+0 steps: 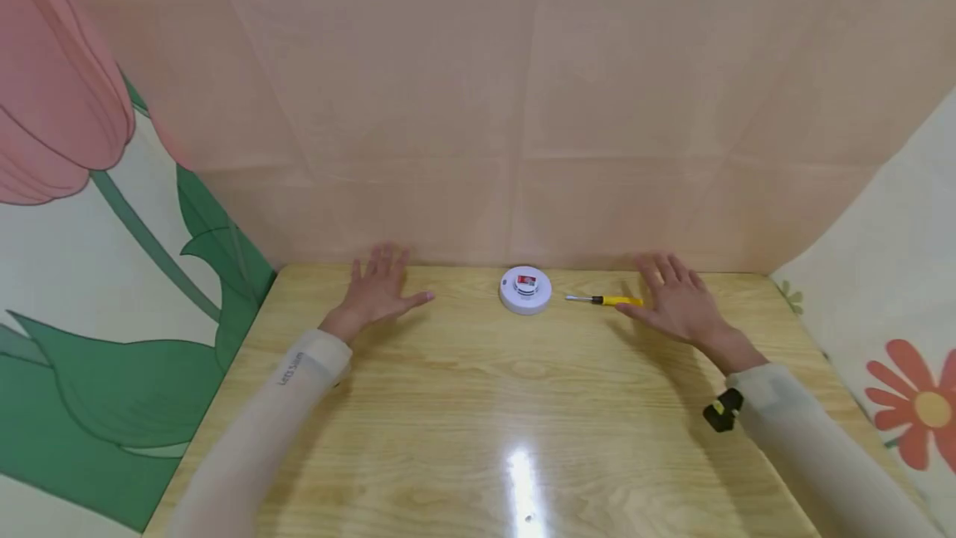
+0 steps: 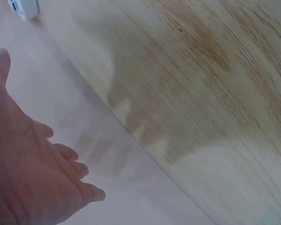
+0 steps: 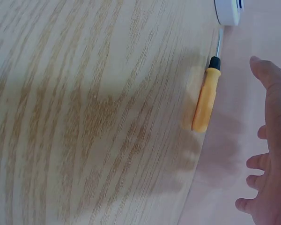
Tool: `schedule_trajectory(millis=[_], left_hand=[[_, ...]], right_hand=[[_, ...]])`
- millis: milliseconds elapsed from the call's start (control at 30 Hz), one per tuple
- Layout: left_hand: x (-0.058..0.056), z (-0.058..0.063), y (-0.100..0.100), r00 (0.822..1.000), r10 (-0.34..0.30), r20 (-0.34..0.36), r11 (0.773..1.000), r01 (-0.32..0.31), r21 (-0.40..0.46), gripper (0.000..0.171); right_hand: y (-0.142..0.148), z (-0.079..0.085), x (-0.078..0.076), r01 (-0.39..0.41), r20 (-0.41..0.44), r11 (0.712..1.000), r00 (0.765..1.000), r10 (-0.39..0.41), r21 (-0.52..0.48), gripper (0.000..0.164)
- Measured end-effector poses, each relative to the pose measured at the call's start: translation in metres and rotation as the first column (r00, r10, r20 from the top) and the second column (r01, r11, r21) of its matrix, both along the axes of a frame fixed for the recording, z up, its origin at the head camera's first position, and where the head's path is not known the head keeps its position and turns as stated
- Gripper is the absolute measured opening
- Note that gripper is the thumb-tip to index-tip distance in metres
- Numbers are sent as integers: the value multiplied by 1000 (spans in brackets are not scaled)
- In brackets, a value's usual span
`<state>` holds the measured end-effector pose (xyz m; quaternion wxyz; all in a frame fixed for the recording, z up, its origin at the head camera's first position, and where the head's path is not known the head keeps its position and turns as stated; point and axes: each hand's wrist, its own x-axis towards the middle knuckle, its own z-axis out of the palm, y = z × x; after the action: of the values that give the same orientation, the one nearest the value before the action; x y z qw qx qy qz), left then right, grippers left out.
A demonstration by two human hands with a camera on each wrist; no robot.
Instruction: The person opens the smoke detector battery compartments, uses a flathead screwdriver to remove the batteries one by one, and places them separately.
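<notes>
Left hand [image 1: 377,295] and right hand [image 1: 681,307] spread, holding nothing; work seems unstarted; lifting the centre-right screwdriver [image 1: 608,300] would need pinching.

"Where do your cameras look from?"
"My head, forward and down over the pale wood-grain tabletop [image 1: 433,413]; each wrist, close in, toward its far edge."
"Shared?"
"All three catch the round white plastic device [image 1: 526,294]; head and right wrist share the yellow-handled, metal-shafted screwdriver [image 1: 611,300]."
</notes>
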<state>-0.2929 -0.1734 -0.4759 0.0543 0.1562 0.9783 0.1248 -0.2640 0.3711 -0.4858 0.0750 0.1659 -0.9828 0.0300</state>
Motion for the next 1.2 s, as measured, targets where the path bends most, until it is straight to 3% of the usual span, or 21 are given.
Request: schedule_trajectory(millis=[333,533,833,1200], left_hand=[[-4,-5,15,999,-35,-9,999,35,39,108],[-8,-11,24,997,-57,-43,998,58,20,107],[-8,-14,43,993,-104,-55,992,107,64,104],[-10,-22,67,986,-162,-46,987,162,3,102]], right_hand=[[-12,-3,-4,-62,-37,997,998,60,-35,95],[-23,-3,-4,-71,-8,996,997,71,-49,97],[-41,-2,-5,-84,-1,995,996,84,-61,96],[-63,-11,-11,-126,-23,989,992,125,-75,95]])
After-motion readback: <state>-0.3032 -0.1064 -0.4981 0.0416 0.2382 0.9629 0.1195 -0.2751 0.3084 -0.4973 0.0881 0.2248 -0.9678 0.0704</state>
